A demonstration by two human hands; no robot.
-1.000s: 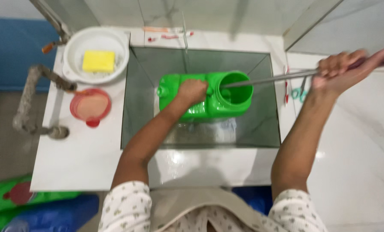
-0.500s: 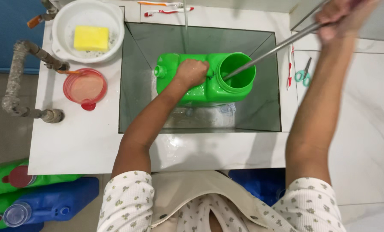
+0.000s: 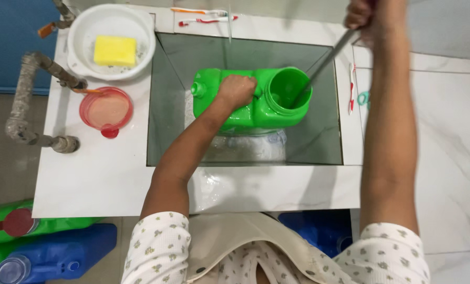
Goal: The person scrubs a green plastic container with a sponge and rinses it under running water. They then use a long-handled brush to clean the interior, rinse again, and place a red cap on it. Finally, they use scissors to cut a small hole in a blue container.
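Observation:
A bright green plastic jerrycan [image 3: 266,113] lies on its side in a steel sink [image 3: 166,100], its wide mouth facing right. My left hand [image 3: 236,90] grips its handle on top. My right hand [image 3: 367,16] is raised at the top edge of the view, closed around the end of a long thin metal rod [image 3: 324,62]. The rod slants down and its lower end is inside the can's mouth. A clear plastic container [image 3: 250,147] lies under the can.
A white bowl [image 3: 82,37] holding a yellow sponge [image 3: 115,50] and a pink lid [image 3: 106,110] sit on the white counter at left, by grey pipes [image 3: 27,100]. Toothbrushes [image 3: 206,16] lie behind the sink. Green and blue jerrycans [image 3: 45,252] stand on the floor.
My right hand has lifted the rod's end higher and further back, so the rod now slants more steeply into the can's mouth. My left hand stays on the handle.

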